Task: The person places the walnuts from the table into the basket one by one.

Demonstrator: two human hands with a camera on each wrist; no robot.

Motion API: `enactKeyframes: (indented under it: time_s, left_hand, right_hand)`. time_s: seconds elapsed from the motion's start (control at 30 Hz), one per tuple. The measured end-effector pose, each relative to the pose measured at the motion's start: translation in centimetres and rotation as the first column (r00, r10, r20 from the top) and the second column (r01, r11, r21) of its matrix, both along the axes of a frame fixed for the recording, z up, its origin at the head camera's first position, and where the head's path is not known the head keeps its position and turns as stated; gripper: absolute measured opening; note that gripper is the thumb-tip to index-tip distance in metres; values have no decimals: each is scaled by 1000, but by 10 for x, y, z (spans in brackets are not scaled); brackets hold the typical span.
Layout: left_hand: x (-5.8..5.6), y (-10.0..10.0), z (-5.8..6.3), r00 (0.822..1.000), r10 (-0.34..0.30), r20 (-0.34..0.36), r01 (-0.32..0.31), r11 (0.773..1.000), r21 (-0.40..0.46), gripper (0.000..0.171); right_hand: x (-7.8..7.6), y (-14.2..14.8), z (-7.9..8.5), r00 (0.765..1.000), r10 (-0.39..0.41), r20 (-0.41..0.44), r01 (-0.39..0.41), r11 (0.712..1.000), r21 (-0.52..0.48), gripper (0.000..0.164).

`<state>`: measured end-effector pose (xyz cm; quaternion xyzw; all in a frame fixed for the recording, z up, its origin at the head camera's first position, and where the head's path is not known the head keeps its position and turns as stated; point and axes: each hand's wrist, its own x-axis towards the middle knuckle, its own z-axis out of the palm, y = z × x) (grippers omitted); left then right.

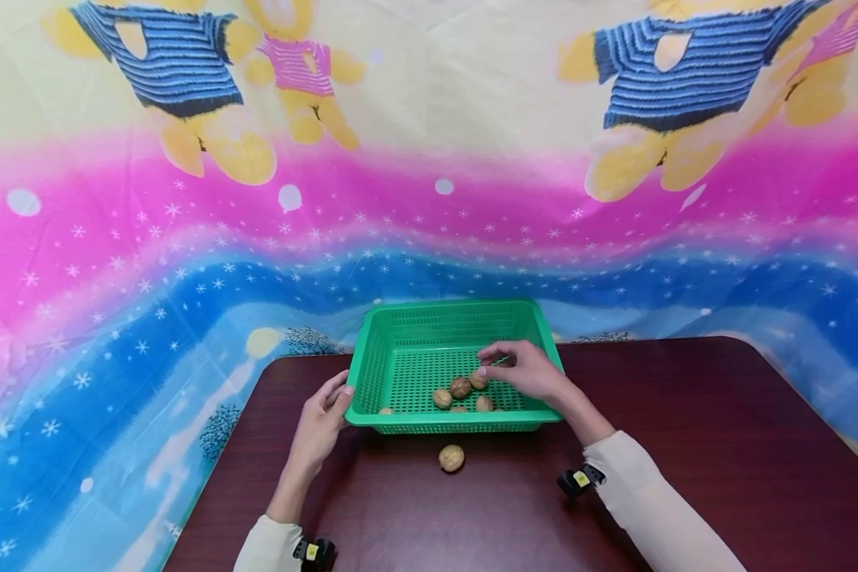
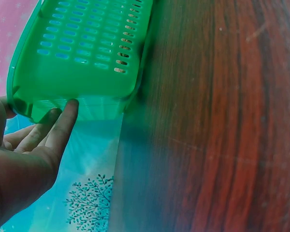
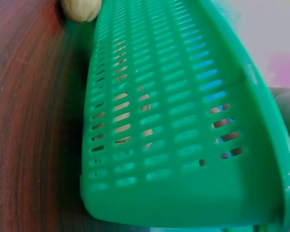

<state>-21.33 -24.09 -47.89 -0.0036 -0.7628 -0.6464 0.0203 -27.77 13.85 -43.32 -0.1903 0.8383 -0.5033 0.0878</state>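
Observation:
A green plastic basket [image 1: 454, 427] with slotted walls stands on the dark wooden table. My left hand [image 1: 318, 419] grips its left side, the thumb at the rim and the fingers against the outer wall [image 2: 82, 77]. Over the right part of the basket, my right hand [image 1: 525, 370] reaches in and pinches a walnut [image 1: 478, 380] between thumb and fingers. Right beside that one lie a darker walnut [image 1: 461, 388] and a paler walnut [image 1: 442, 398]. Several more sit on the basket floor, partly hidden by the front wall. In the right wrist view the basket wall hides most of the hand.
One loose walnut [image 1: 451, 458] lies on the table [image 1: 429, 516] just in front of the basket. A printed cloth [image 1: 429, 206] with bears and snowflakes hangs behind the table and along its left side. Each wrist carries a small black camera.

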Motion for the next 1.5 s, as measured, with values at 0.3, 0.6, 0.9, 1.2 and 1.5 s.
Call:
enactKeyframes:
  time_s: [0.3, 0.6, 0.9, 1.2, 1.5]
  left_hand:
    - [1, 0, -1, 1000, 6, -18, -6, 1000, -27, 58]
    - [2, 1, -1, 1000, 22, -12, -23, 999, -28, 58]
    - [2, 12, -4, 994, 101, -44, -104, 993, -48, 53]
    - [2, 23, -5, 988, 136, -75, -144, 982, -120, 52]
    - [2, 26, -6, 985, 155, -82, -166, 975, -150, 51]
  right_hand:
    - [13, 7, 10, 999, 6, -35, -6, 1000, 17, 35]
    - [30, 10, 18, 999, 7, -52, -6, 1000, 6, 36]
    - [51, 7, 29, 997, 39, -61, -40, 999, -16, 32]
    - [73, -1, 32, 989, 102, -103, -108, 992, -59, 31]
    - [93, -10, 26, 983, 153, -100, -158, 987, -43, 31]
